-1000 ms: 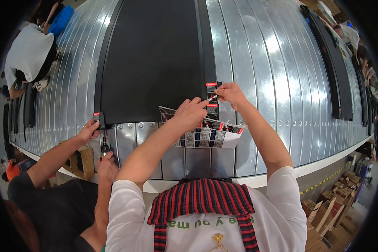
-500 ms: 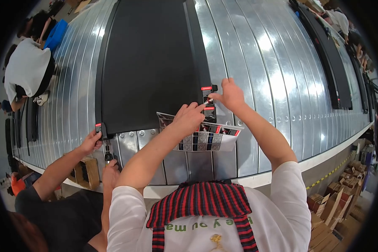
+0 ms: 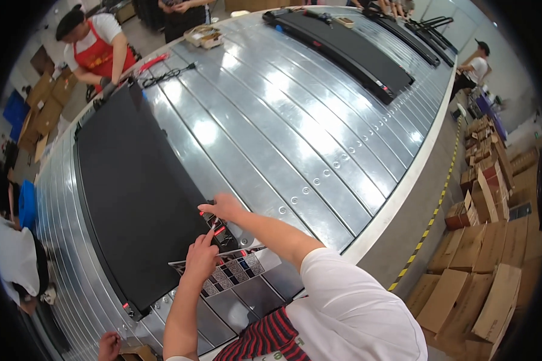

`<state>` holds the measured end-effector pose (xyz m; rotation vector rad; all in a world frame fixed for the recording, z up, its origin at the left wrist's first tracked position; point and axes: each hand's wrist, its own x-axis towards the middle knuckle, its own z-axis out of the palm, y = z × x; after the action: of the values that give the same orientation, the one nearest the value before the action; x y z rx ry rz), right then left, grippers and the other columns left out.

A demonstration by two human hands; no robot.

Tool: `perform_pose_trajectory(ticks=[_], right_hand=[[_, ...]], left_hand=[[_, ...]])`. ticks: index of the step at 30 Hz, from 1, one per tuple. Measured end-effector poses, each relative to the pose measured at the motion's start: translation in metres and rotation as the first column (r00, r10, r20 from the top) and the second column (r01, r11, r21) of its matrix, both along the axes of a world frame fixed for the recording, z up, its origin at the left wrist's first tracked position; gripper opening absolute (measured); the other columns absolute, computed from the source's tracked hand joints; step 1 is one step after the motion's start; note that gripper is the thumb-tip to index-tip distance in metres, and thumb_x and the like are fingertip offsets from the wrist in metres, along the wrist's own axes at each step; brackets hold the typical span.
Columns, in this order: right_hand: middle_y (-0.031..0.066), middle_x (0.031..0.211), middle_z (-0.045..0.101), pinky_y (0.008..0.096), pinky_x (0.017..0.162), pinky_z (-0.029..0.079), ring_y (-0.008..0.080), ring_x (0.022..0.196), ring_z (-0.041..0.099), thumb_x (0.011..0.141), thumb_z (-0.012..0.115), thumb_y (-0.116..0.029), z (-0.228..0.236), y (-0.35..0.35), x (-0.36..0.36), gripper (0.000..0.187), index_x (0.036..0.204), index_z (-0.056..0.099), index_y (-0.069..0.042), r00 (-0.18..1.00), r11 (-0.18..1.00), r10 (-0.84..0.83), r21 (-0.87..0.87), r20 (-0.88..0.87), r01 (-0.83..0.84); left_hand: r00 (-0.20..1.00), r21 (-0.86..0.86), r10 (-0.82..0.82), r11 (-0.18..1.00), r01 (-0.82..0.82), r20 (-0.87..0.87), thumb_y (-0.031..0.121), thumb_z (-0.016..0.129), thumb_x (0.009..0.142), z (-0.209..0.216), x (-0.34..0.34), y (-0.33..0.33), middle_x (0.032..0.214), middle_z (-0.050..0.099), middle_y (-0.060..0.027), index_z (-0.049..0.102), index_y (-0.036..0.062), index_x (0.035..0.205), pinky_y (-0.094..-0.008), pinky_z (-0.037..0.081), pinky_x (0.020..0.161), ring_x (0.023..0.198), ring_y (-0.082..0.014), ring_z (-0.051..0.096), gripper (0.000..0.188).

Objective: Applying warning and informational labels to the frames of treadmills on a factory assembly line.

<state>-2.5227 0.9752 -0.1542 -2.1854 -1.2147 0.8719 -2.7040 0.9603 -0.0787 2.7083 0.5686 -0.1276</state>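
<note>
A long, flat black treadmill deck (image 3: 141,198) lies on the metal-topped table. My left hand (image 3: 201,259) is at its near right corner, index finger stretched to a small red-and-black label (image 3: 218,231). A sheet of printed labels (image 3: 238,274) sticks out bent from beneath that hand, seemingly held by its other fingers. Just beyond, my right hand (image 3: 226,207) rests over the deck's right edge. Its thumb points out toward the label end, apart from the curled, slightly blurred fingers, and nothing shows in its grasp.
A co-worker's hand (image 3: 109,346) is at the lower left, near the deck's other corner. Across the deck, a person in a red apron (image 3: 99,54) leans over its far end. Other black decks (image 3: 343,51) lie farther off. Cardboard boxes (image 3: 464,301) are stacked on the right.
The view has swung right and tilted, showing the table's far side. My hands stay at the same label corner. The co-worker's drill and other hand have left the view.
</note>
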Motion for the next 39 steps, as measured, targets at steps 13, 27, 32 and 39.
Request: perform_pose_trajectory(ticks=[13, 27, 32, 39], right_hand=[[0.0017, 0.092, 0.059, 0.0303, 0.073, 0.044, 0.0095, 0.082, 0.054, 0.083, 0.05, -0.043, 0.095, -0.176, 0.011, 0.043, 0.1, 0.055, -0.004, 0.381, 0.983, 0.097, 0.147, -0.919, 0.105], [0.0056, 0.087, 0.062, 0.0248, 0.068, 0.047, 0.0096, 0.075, 0.056, 0.083, 0.054, -0.011, 0.176, -0.29, -0.01, 0.02, 0.097, 0.058, 0.004, 0.684, 0.817, 0.048, 0.423, -0.728, 0.392], [0.0064, 0.088, 0.062, 0.0241, 0.067, 0.047, 0.0097, 0.075, 0.057, 0.083, 0.053, -0.008, 0.182, -0.305, -0.01, 0.019, 0.097, 0.057, 0.005, 0.691, 0.829, 0.016, 0.397, -0.722, 0.395], [0.0079, 0.085, 0.063, 0.0259, 0.066, 0.049, 0.0111, 0.073, 0.059, 0.081, 0.055, -0.007, 0.195, -0.3, 0.018, 0.019, 0.095, 0.057, 0.005, 0.74, 0.913, 0.108, 0.36, -0.664, 0.19]], left_hand=[[0.618, -0.934, 0.769, 0.322, -0.155, 0.162, 0.002, 0.061, 0.074, 0.061, -0.07, -0.078, 0.094, 0.06, -0.0071, 0.055, -0.0024, 0.103, -0.0302, 0.046, 0.075, 0.081, -0.0156, 0.058, 0.031], [0.682, -0.972, 0.697, 0.098, 0.214, 0.221, 0.008, 0.058, 0.08, 0.07, -0.001, -0.132, 0.101, 0.057, -0.0041, 0.052, 0.0004, 0.109, -0.0263, 0.044, 0.078, 0.088, -0.0112, 0.054, 0.031], [0.711, -0.982, 0.679, 0.088, 0.166, 0.181, 0.009, 0.058, 0.08, 0.073, -0.004, -0.147, 0.099, 0.058, -0.005, 0.053, -0.0008, 0.106, -0.0258, 0.045, 0.076, 0.086, -0.0107, 0.055, 0.028], [0.532, -0.933, 0.796, 0.107, 0.343, 0.287, 0.013, 0.055, 0.083, 0.107, -0.013, -0.137, 0.105, 0.056, -0.0059, 0.047, 0.0001, 0.113, -0.0289, 0.046, 0.079, 0.09, -0.0136, 0.056, 0.033]])
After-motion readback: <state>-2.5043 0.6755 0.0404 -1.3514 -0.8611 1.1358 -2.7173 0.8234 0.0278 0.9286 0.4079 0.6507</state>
